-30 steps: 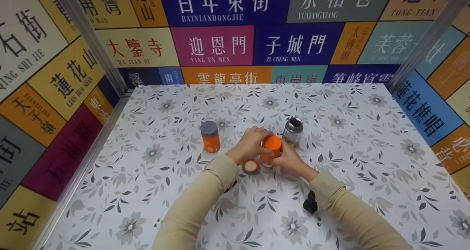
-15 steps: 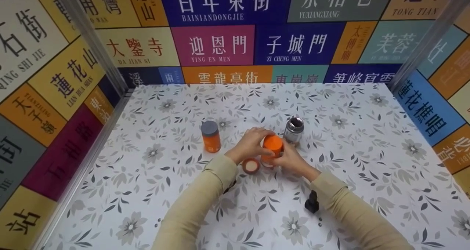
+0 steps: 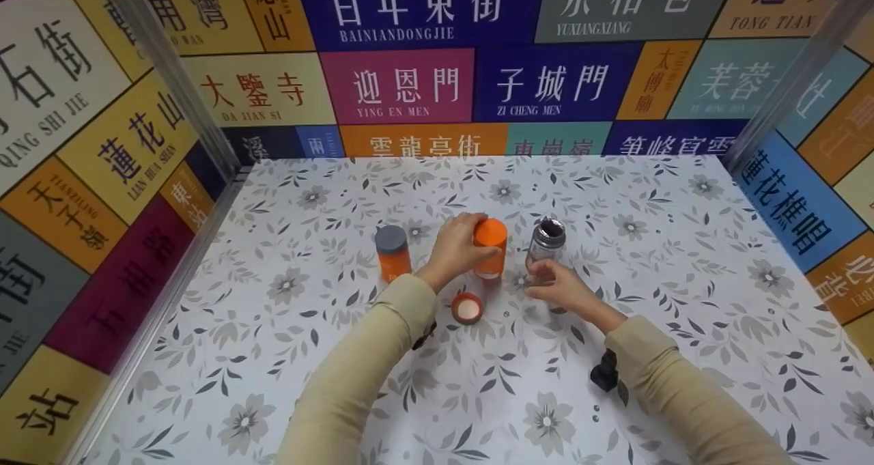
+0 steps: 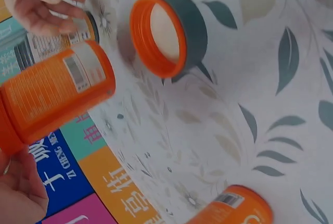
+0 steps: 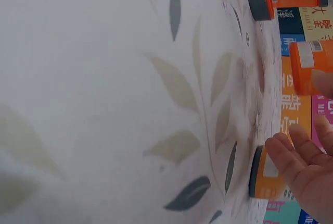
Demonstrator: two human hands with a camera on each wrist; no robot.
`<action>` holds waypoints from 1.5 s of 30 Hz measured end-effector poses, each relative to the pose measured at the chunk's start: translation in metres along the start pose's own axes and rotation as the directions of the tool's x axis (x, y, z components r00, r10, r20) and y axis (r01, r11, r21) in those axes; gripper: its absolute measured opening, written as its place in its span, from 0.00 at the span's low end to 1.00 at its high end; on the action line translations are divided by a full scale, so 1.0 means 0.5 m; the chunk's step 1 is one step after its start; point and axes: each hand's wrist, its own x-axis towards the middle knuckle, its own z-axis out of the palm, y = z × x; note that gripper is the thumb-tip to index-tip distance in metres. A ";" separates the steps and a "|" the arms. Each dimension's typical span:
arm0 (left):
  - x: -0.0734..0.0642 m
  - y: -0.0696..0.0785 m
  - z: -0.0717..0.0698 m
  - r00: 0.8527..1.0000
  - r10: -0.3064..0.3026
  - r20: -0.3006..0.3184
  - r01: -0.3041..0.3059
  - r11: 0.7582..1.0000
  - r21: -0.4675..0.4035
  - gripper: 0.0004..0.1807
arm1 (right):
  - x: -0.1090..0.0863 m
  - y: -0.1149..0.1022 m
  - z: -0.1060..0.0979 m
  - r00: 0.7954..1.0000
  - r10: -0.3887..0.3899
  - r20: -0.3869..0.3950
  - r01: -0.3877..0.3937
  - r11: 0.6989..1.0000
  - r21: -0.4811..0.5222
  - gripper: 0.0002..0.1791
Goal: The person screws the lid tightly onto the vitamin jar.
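My left hand [image 3: 455,250] grips an orange bottle [image 3: 490,248] with an orange lid, thumb and fingers around its upper part. In the right wrist view the held bottle [image 5: 310,60] hangs above the tabletop. My right hand [image 3: 561,287], fingers loosely bent, holds nothing. Just behind its fingertips stands an uncapped bottle [image 3: 547,238] with a silvery neck and torn foil at its mouth; whether they touch I cannot tell. A loose grey-and-orange lid [image 3: 468,308] lies inside up, its pale liner showing [image 4: 165,34]. Left of my left hand stands an orange bottle with a grey lid [image 3: 392,253].
A white tabletop [image 3: 328,383] with a grey leaf and flower print bears everything. Colourful sign-printed walls [image 3: 410,82] close off its back and sides. Black wrist gear [image 3: 604,372] sits under the right cuff.
Both hands were on the orange-lidded bottle. The right hand has let go and drawn off to the right; the left has lifted the bottle and moved it back, slightly left.
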 end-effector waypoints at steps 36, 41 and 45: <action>-0.097 -0.092 0.033 0.928 -0.356 0.107 0.371 0.910 -0.187 0.49 | 0.067 0.004 -0.039 0.948 0.215 -0.234 -0.201 0.976 0.081 0.48; -0.134 -0.095 0.063 0.918 -0.347 0.191 0.362 0.931 -0.050 0.47 | 0.071 0.005 -0.039 0.945 0.206 -0.254 -0.197 0.978 0.062 0.48; -0.147 -0.096 0.083 0.936 -0.285 0.205 0.280 0.958 0.057 0.42 | 0.075 0.008 -0.036 0.938 0.210 -0.277 -0.198 0.978 0.071 0.48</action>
